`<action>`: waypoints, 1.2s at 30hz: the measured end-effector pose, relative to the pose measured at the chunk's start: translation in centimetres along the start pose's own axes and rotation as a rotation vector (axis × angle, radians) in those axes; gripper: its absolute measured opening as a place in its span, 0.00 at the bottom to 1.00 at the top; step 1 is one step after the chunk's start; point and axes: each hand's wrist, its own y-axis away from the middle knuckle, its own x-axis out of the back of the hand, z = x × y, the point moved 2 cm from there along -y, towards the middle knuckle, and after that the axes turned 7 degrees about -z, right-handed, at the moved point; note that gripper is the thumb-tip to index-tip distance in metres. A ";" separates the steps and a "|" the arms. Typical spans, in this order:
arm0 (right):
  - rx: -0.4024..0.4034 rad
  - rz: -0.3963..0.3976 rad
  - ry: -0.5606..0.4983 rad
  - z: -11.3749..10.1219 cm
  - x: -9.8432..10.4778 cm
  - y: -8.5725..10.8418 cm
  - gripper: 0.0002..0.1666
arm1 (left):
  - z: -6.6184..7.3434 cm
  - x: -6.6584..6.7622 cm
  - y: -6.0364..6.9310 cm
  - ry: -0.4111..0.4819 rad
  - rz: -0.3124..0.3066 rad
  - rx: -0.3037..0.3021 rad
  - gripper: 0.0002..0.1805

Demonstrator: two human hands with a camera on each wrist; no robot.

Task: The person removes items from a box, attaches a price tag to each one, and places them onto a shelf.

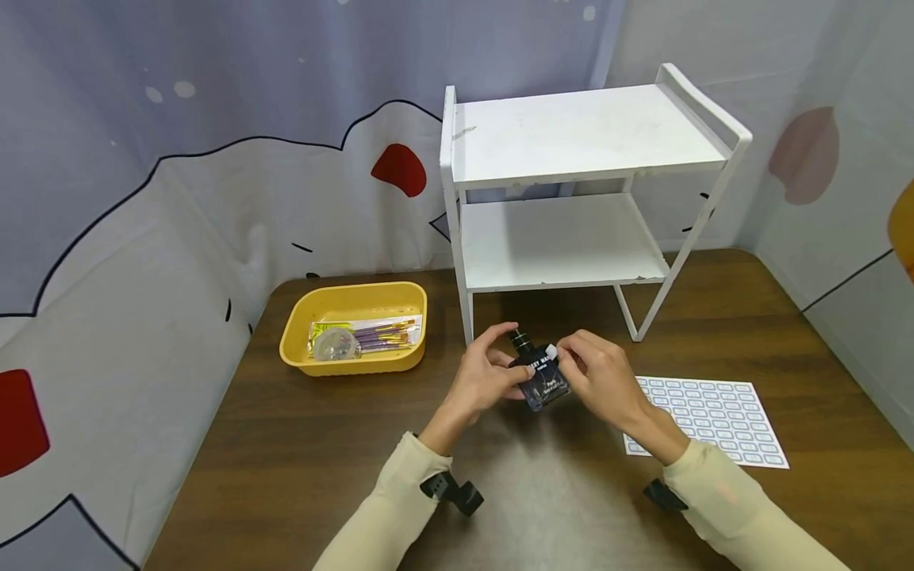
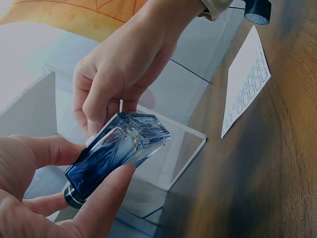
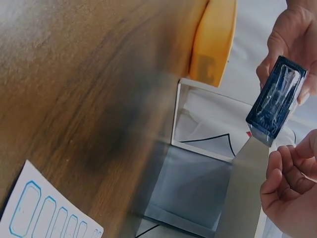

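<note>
A dark blue glass bottle [image 1: 544, 382] with a black neck is tilted in my left hand [image 1: 480, 379], gripped between thumb and fingers, one fingertip at its top. At the bottle's upper right edge, my right hand [image 1: 603, 379] pinches a small white label [image 1: 551, 351]. The left wrist view has the clear-and-blue bottle [image 2: 116, 151] between the left hand's [image 2: 54, 188] thumb and fingers, the right hand [image 2: 126, 67] behind it. In the right wrist view the bottle's base [image 3: 278, 99] faces the camera, above the curled fingers of the right hand [image 3: 294, 188]; the label is hidden there.
A sheet of blue-outlined labels [image 1: 721, 420] lies at the right of the brown table [image 1: 321, 476]. Toward the back left, a yellow basket [image 1: 300, 357] holds purple brushes in a packet [image 1: 385, 333] and a clear round item [image 1: 336, 344]. Behind the hands stands a white two-tier rack [image 1: 564, 246].
</note>
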 end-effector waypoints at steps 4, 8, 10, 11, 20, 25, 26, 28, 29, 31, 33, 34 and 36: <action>0.023 -0.014 -0.012 -0.1 -0.2 0.1 0.05 | 0.0 0.0 0.0 0.005 -0.001 0.007 0.39; 0.053 -0.026 -0.020 -0.2 -0.4 0.2 0.06 | -0.1 0.0 -0.1 0.010 0.002 0.007 0.39; 0.070 -0.026 -0.020 -0.2 -0.5 0.2 0.06 | -0.2 0.0 -0.2 0.012 0.000 0.004 0.39; 0.080 -0.025 -0.018 -0.2 -0.5 0.2 0.06 | -0.2 0.0 -0.2 0.012 -0.001 0.002 0.39; 0.137 -0.024 0.003 -0.3 -0.9 0.2 0.07 | -0.3 0.0 -0.2 0.007 -0.009 -0.015 0.39; 0.166 -0.029 0.009 -0.4 -1.0 0.2 0.06 | -0.3 0.0 -0.2 0.015 -0.013 -0.026 0.39; 0.172 -0.029 0.009 -0.5 -1.0 0.2 0.06 | -0.3 0.0 -0.1 0.016 -0.014 -0.027 0.39; 0.187 -0.028 0.014 -0.5 -1.0 0.3 0.06 | -0.3 0.0 -0.2 0.018 -0.015 -0.030 0.39; 0.196 -0.029 0.018 -0.5 -1.0 0.3 0.06 | -0.3 0.0 -0.1 0.019 -0.015 -0.029 0.39; 0.215 -0.031 0.032 -0.5 -1.0 0.3 0.06 | -0.2 0.0 -0.1 0.019 -0.015 -0.029 0.39; 0.233 -0.037 0.045 -0.5 -1.1 0.2 0.06 | -0.3 0.1 -0.1 0.019 -0.015 -0.030 0.39; 0.240 -0.040 0.051 -0.5 -1.1 0.2 0.06 | -0.2 0.1 -0.1 0.020 -0.016 -0.031 0.39; 0.246 -0.049 0.054 -0.5 -1.1 0.2 0.06 | -0.2 0.1 -0.1 0.023 -0.016 -0.031 0.39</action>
